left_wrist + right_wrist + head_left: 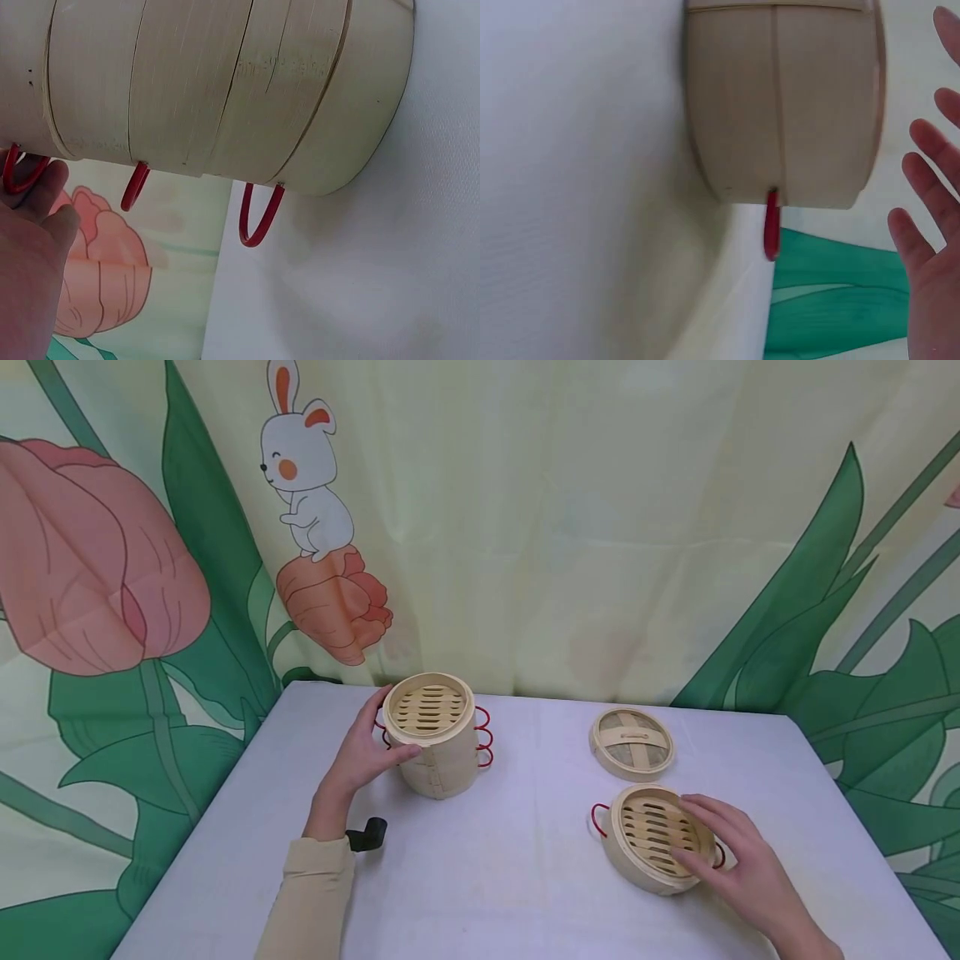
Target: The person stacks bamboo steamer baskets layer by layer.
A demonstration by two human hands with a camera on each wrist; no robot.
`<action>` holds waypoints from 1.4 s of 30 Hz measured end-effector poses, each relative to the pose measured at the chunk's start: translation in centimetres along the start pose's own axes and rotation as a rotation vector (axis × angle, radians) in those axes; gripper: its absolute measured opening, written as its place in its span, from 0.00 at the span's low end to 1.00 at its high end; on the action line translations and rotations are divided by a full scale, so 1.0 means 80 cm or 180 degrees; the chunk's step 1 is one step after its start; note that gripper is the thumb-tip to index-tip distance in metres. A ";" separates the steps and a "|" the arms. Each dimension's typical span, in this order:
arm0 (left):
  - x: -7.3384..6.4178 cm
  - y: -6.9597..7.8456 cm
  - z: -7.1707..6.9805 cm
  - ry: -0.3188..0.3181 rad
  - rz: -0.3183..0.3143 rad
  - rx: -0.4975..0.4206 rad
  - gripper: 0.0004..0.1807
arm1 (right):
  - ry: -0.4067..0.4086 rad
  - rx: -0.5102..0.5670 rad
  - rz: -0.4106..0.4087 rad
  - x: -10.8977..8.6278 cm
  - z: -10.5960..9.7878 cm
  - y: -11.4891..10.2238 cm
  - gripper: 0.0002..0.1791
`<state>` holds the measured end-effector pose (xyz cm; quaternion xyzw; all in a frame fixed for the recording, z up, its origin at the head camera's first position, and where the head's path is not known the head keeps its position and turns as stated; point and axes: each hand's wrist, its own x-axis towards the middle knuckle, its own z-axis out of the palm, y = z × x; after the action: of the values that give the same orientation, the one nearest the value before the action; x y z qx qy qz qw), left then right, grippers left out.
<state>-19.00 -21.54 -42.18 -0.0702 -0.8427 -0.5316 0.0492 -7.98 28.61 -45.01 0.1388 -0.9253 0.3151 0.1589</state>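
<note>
On the left of the table, in the head view, stands a stack of bamboo steamer baskets with a slatted rack on top and red loop handles on both sides. My left hand grips its upper part, thumb at the front rim and fingers round the far left side. The left wrist view shows the stack's side with red handles. At right, a single bamboo steamer basket with a red handle lies under my right hand, whose fingers are spread over its right rim. The right wrist view shows those fingers extended beside the basket.
A round woven bamboo lid lies just behind the single basket. The white table ends at the back against a printed curtain with a rabbit, carrot and flowers. A black wrist camera sticks out from my left sleeve.
</note>
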 end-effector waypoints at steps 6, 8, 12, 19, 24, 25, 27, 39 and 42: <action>0.000 -0.002 -0.001 0.0004 -0.0026 0.0017 0.61 | -0.0154 -0.0051 0.0118 -0.012 0.005 0.009 0.32; 0.001 -0.002 -0.001 0.0005 -0.0021 0.0027 0.61 | -0.0210 -0.0059 0.0137 -0.016 0.007 0.011 0.32; 0.000 -0.002 -0.001 0.0004 -0.0031 0.0023 0.60 | -0.0282 -0.0073 0.0092 -0.023 0.009 0.016 0.30; -0.001 -0.002 -0.002 0.0017 -0.0091 0.0036 0.60 | -0.0311 -0.0086 0.0021 -0.029 0.010 0.019 0.25; 0.000 -0.001 -0.001 0.0006 -0.0097 0.0035 0.60 | -0.0378 -0.0143 0.0107 -0.032 0.009 0.018 0.24; 0.001 0.000 -0.002 0.0006 -0.0107 0.0034 0.60 | -0.0401 -0.0164 0.0139 -0.032 0.009 0.019 0.24; 0.001 0.001 -0.002 0.0005 -0.0113 0.0035 0.60 | -0.0407 -0.0198 0.0132 -0.032 0.009 0.019 0.24; 0.001 0.000 -0.001 0.0020 -0.0113 0.0029 0.59 | -0.0288 0.0117 -0.0164 -0.031 0.009 0.031 0.20; 0.001 0.000 0.000 0.0012 -0.0107 0.0041 0.59 | -0.0339 0.0099 -0.0127 -0.033 0.008 0.033 0.19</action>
<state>-19.07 -21.57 -42.19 -0.0547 -0.8471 -0.5270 0.0422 -6.70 30.64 -47.95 0.1762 -0.9245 0.3183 0.1134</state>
